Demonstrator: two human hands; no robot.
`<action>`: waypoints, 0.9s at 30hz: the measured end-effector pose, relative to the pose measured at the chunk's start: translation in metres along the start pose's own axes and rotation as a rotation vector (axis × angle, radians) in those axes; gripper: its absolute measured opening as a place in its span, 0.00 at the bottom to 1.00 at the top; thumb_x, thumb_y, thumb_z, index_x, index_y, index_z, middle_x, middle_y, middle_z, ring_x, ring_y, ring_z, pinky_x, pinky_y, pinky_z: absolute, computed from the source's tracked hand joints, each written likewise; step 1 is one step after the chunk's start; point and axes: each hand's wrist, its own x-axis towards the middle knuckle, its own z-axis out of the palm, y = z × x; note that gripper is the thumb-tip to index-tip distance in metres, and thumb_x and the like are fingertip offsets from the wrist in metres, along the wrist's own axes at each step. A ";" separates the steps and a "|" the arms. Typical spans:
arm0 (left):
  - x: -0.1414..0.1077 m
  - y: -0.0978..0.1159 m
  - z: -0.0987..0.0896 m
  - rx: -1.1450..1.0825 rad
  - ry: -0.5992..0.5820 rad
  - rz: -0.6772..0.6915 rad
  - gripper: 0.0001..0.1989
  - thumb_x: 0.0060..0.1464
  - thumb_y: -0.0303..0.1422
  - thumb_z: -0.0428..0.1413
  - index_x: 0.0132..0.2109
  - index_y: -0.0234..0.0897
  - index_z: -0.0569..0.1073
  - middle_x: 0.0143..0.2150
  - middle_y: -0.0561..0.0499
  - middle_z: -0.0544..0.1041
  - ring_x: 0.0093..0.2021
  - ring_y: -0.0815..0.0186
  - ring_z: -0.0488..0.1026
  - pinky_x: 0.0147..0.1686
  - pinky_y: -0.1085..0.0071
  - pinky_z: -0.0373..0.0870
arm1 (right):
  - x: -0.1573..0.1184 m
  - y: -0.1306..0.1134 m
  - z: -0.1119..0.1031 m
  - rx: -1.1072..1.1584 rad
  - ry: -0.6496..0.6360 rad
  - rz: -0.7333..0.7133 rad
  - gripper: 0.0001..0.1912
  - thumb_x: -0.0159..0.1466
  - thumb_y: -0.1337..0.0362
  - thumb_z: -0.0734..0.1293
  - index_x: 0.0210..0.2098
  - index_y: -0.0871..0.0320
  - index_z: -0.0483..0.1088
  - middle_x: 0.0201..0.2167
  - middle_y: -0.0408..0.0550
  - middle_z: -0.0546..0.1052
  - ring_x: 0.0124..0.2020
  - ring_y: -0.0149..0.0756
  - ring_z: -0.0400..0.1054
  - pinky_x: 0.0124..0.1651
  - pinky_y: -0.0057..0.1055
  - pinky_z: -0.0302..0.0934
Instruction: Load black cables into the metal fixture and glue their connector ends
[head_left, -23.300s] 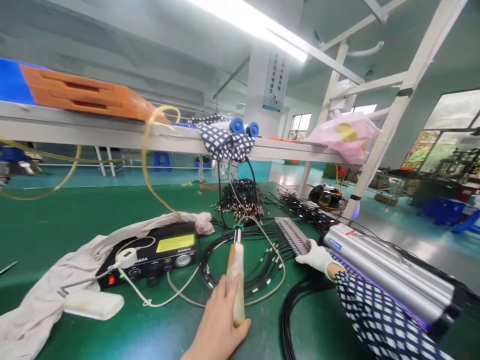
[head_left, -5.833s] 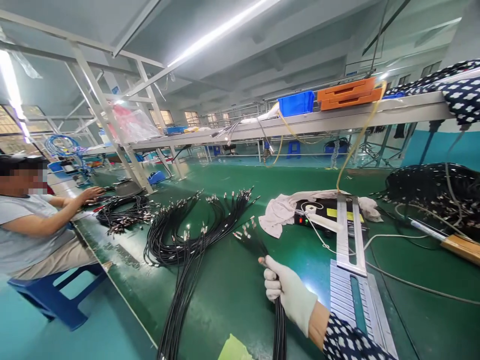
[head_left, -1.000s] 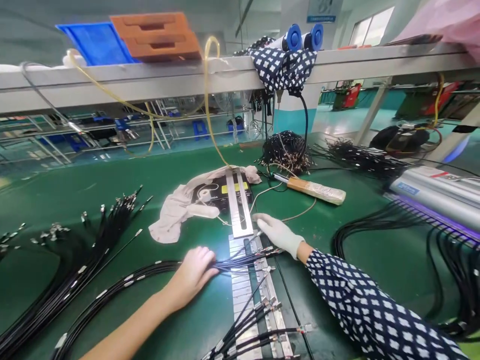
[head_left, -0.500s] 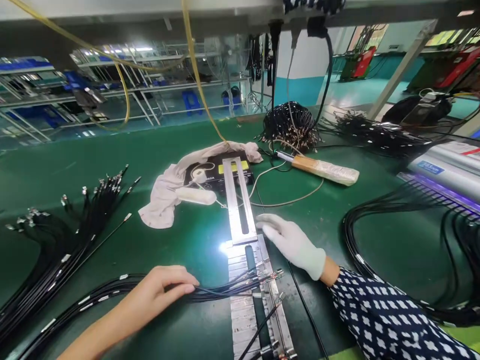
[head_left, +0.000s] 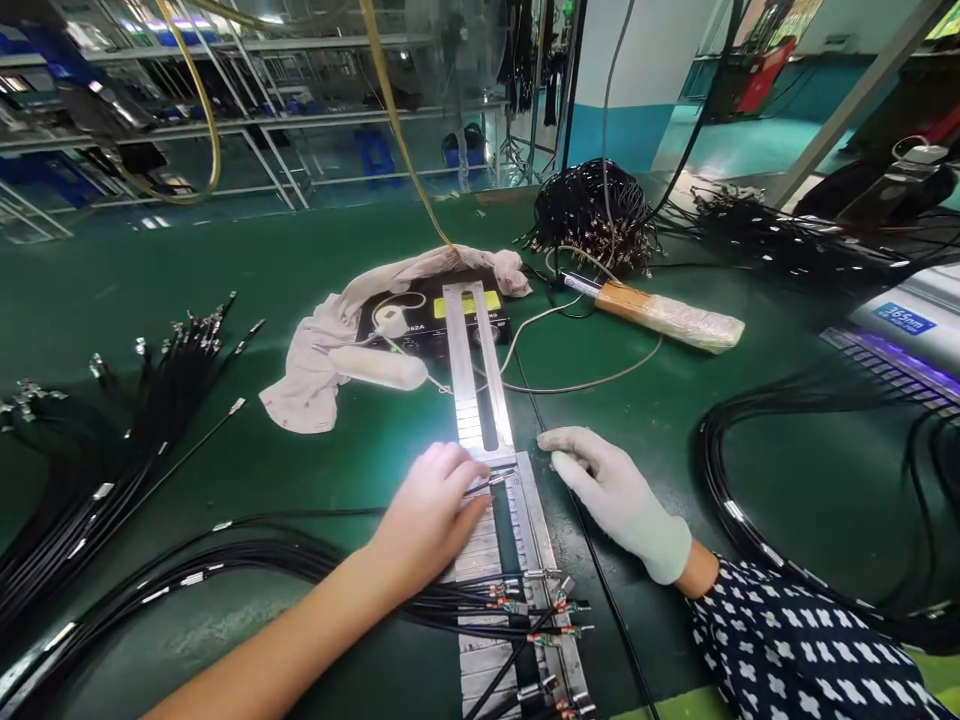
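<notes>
My bare left hand (head_left: pixel 427 510) pinches a thin black cable (head_left: pixel 475 489) between thumb and fingers above a slotted metal fixture (head_left: pixel 478 655). The cable's metal connector (head_left: pixel 504 477) lies at the fixture's upper end, near the right rail. Below that hand, a bundle of black cables (head_left: pixel 300 556) crosses the fixture, its metal and copper-coloured ends on the right. My right hand (head_left: pixel 619 505), in a white glove, hovers or rests just right of the fixture; fingers curved, thumb apart, nothing seen in it. Another black cable (head_left: pixel 609 590) runs beneath it.
Past the fixture sit a black control box (head_left: pixel 427 338), a pale cloth (head_left: pixel 307 385) and a white cylinder (head_left: pixel 379 367). More cable bundles lie left (head_left: pixel 142 430) and right (head_left: pixel 709 470). A tape-wrapped block (head_left: pixel 675 320) lies at back right, a silver lamp unit (head_left: pixel 911 310) at far right.
My left hand has moved right and up from the cable bundle to the fixture, one cable now pulled apart from the rest. My right hand has shifted slightly right in view.
</notes>
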 end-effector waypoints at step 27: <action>-0.056 -0.043 -0.031 0.078 -0.020 -0.067 0.11 0.63 0.33 0.52 0.51 0.39 0.68 0.45 0.45 0.73 0.47 0.58 0.69 0.47 0.60 0.65 | 0.000 -0.002 -0.002 -0.035 -0.020 -0.042 0.11 0.69 0.63 0.61 0.43 0.53 0.75 0.45 0.46 0.77 0.47 0.39 0.72 0.51 0.37 0.66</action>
